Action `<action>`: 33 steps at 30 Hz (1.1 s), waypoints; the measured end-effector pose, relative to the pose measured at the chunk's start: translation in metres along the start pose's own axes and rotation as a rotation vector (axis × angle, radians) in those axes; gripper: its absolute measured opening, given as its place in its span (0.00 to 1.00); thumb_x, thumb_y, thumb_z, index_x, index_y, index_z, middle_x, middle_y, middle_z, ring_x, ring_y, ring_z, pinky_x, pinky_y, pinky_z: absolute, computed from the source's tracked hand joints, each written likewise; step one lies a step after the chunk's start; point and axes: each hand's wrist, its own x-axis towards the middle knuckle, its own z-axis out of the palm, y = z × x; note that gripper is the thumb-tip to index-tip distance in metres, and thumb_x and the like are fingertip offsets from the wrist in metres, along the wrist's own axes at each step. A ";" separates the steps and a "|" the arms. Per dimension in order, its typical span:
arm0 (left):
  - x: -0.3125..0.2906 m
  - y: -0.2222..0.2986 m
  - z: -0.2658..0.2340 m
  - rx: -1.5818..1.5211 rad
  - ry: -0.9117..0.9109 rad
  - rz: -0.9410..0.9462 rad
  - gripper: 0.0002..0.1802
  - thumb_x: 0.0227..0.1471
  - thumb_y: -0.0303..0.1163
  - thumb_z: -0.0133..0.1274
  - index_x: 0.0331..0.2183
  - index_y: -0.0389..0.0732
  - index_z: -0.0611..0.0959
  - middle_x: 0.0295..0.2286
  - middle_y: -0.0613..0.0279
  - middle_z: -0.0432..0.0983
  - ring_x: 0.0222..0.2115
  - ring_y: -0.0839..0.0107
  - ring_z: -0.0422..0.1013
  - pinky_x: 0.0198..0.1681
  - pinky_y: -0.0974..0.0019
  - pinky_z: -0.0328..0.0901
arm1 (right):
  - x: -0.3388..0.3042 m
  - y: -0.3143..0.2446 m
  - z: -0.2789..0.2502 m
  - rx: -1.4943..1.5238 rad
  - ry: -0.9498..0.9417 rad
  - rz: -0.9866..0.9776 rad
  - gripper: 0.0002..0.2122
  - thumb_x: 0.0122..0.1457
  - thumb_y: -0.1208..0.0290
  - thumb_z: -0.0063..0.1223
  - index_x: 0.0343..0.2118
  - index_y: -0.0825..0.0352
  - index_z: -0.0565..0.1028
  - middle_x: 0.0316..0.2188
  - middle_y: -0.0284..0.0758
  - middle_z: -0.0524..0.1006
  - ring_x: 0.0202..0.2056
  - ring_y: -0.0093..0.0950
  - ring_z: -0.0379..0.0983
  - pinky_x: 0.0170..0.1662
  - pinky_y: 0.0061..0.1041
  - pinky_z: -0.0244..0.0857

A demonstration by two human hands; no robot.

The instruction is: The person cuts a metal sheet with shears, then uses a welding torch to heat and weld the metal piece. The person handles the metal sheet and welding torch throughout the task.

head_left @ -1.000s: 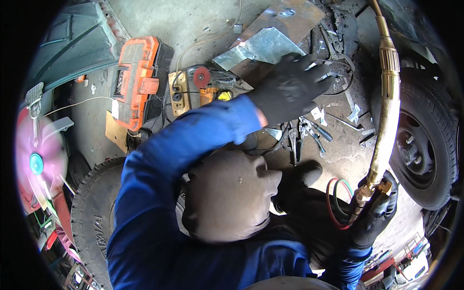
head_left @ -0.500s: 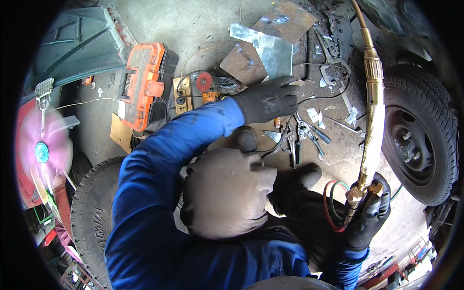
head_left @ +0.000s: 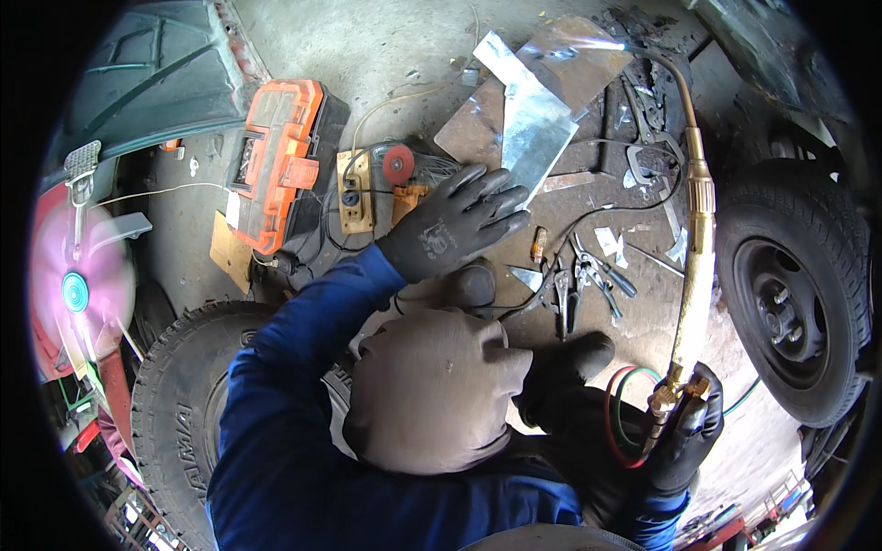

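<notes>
My right hand (head_left: 689,432), in a black glove, is closed around the lower end of a brass gas torch (head_left: 694,298). The torch neck curves up to the far side, where a pale flame (head_left: 597,43) burns at its tip over a rusty metal plate (head_left: 579,69). A shiny bent piece of sheet metal (head_left: 533,124) lies across this plate and a second rusty plate (head_left: 470,124). My left hand (head_left: 455,225), also gloved, is open with fingers stretched out beside the near end of the sheet metal. Whether its fingertips touch the metal I cannot tell.
Pliers (head_left: 597,275), a lighter (head_left: 539,243) and metal scraps lie near my boots. An orange toolbox (head_left: 280,165), a power strip (head_left: 355,193) and an angle grinder (head_left: 404,184) sit at left. Tyres (head_left: 795,294) flank me; a pink fan (head_left: 78,289) spins far left.
My left hand has moved nearer to me, its fingers now more spread. The sheet metal has turned. The torch tip and flame now show over the far plate; before, the tip was out of view.
</notes>
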 end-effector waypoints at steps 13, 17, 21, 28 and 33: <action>-0.131 0.059 0.064 -0.443 0.270 -0.751 0.17 0.53 0.33 0.63 0.45 0.39 0.85 0.47 0.51 0.80 0.47 0.47 0.76 0.50 0.43 0.69 | -0.003 0.009 0.005 0.068 0.103 0.000 0.30 0.74 0.45 0.47 0.62 0.70 0.70 0.35 0.37 0.77 0.29 0.19 0.72 0.31 0.17 0.65; -0.154 0.074 0.078 -0.516 0.165 -0.745 0.17 0.54 0.33 0.62 0.46 0.38 0.84 0.47 0.50 0.80 0.47 0.47 0.76 0.50 0.45 0.69 | -0.004 0.009 0.005 0.065 0.045 -0.075 0.29 0.75 0.45 0.44 0.60 0.71 0.71 0.35 0.34 0.76 0.27 0.17 0.69 0.29 0.16 0.61; -0.127 0.055 0.088 -0.415 0.192 -0.650 0.17 0.55 0.33 0.61 0.46 0.38 0.84 0.47 0.48 0.80 0.47 0.46 0.76 0.51 0.46 0.70 | -0.009 0.007 -0.003 0.020 0.103 -0.013 0.32 0.72 0.41 0.47 0.60 0.71 0.70 0.34 0.36 0.79 0.32 0.21 0.74 0.37 0.19 0.67; -0.040 -0.042 0.125 0.036 -0.255 -0.665 0.26 0.56 0.39 0.57 0.52 0.35 0.82 0.51 0.46 0.77 0.51 0.48 0.74 0.52 0.43 0.67 | -0.006 0.010 -0.013 0.064 0.073 -0.034 0.28 0.75 0.46 0.45 0.60 0.71 0.70 0.32 0.36 0.79 0.31 0.20 0.74 0.35 0.18 0.66; -0.022 -0.068 0.180 0.348 -0.307 -0.655 0.30 0.52 0.38 0.58 0.57 0.42 0.80 0.56 0.47 0.76 0.57 0.48 0.70 0.60 0.45 0.62 | 0.004 0.004 -0.014 0.141 0.037 0.008 0.28 0.75 0.46 0.45 0.60 0.71 0.70 0.32 0.36 0.79 0.30 0.19 0.73 0.34 0.18 0.65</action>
